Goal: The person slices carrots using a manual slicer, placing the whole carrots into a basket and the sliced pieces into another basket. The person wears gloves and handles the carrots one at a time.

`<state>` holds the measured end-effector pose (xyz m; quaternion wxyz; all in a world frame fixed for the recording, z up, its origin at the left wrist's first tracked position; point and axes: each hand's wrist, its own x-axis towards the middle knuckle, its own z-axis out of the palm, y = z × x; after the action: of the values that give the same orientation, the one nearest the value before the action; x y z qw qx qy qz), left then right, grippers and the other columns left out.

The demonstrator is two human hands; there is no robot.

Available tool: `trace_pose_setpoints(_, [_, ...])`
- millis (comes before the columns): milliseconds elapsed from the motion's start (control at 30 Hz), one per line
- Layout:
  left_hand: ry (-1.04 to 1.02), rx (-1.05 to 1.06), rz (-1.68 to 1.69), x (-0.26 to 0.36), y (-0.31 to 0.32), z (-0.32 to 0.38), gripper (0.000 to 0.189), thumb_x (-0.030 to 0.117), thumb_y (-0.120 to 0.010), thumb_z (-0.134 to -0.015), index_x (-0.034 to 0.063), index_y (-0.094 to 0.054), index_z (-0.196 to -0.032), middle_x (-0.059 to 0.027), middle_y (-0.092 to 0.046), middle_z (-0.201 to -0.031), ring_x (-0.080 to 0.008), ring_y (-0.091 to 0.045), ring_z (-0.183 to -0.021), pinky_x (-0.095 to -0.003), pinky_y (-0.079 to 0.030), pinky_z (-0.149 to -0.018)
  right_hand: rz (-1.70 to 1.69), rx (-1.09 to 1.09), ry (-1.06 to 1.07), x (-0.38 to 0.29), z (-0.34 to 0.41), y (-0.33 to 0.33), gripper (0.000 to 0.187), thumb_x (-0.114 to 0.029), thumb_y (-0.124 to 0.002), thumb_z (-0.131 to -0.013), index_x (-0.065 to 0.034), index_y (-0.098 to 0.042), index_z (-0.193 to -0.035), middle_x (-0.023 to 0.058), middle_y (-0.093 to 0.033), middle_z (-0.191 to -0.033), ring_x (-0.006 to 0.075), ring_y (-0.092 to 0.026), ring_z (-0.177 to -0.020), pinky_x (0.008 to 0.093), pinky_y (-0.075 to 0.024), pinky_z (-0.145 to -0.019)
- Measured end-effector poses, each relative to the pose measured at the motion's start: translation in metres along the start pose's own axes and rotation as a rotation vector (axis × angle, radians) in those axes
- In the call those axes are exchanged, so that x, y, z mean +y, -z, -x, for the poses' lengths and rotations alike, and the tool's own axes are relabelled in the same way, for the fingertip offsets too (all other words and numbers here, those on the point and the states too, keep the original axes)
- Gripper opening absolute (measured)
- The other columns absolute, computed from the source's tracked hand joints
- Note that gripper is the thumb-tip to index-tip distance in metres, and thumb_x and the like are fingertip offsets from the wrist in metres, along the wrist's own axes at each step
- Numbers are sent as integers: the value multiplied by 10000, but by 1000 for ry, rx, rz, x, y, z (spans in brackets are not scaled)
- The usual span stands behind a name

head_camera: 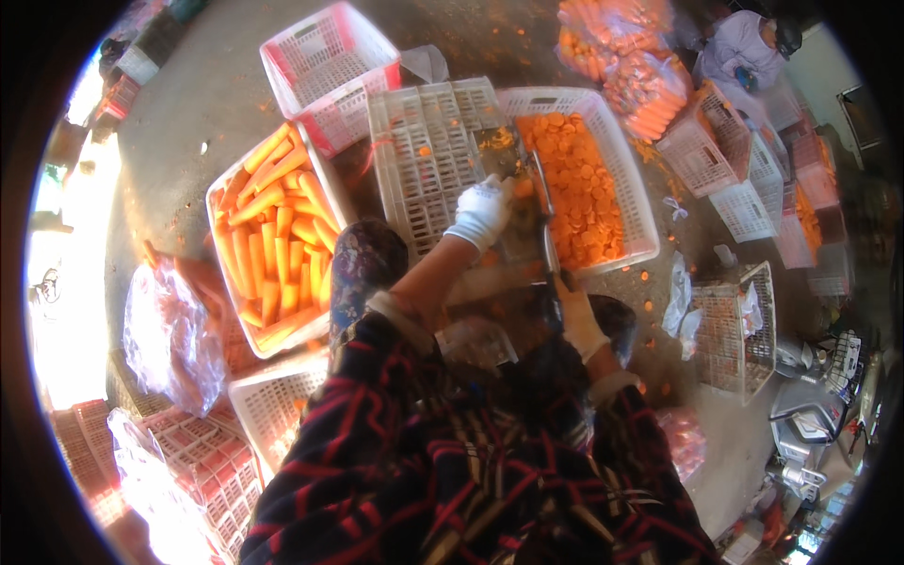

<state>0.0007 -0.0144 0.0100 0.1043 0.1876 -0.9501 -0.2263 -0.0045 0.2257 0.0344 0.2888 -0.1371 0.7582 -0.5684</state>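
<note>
My left hand, in a white glove, is closed at the cutting board, its fingertips by a piece of carrot. In my right hand, also gloved, is the handle of a long knife; its blade lies along the board's right edge. Peelings lie on the board's upper part, on an upturned plastic crate. Right of the blade, a white crate holds many carrot slices. Left of my knee, another white crate is filled with peeled carrots.
A pink and white crate stands beyond. Bags of carrots lie at the upper right, near stacked crates and a seated person. A wire-like crate and a motorcycle are at right; a plastic bag is at left.
</note>
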Motion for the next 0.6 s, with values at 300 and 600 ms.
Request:
trace_pose_setpoints(300, [19,3,112,14,1,-3,242,257,-563,-900,115,-604,-1092,-160,-588,-1040,-365,-618,-889,-442,-509,-757,649,-88,408,7,12,18,444,-56,-499,-898,10,-467,-1336,246,-521,-1210,347,-518,-1118,369,-429,-976])
trace_pose_setpoints(600, [64,3,152,11,2,2,207,240,-548,-905,89,-599,-1038,-160,-588,-1018,-370,-613,-885,-445,-504,-764,-301,-101,-328,-97,21,2,305,-268,-490,-980,-29,-583,-1145,22,-548,-638,112,-513,-448,219,-386,-383])
